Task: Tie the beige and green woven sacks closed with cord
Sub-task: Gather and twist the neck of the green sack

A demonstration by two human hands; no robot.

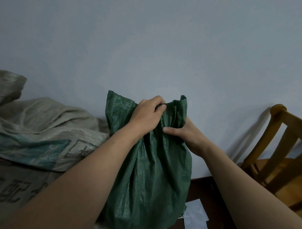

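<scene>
While the left hand (146, 115) curls its fingers over the bunched mouth of the green sack (150, 175) at the middle of the frame, the right hand (186, 133) clasps the gathered neck just below, thumb laid across the weave. Beige sacks (42, 123) lie piled at the left. A wooden chair (280, 151) stands at the right edge, and white paper (195, 215) lies on the dark floor (203, 190).

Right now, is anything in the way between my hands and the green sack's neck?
Nothing visible stands between them. The left hand and the right hand both grip the green sack directly at its gathered neck.
</scene>
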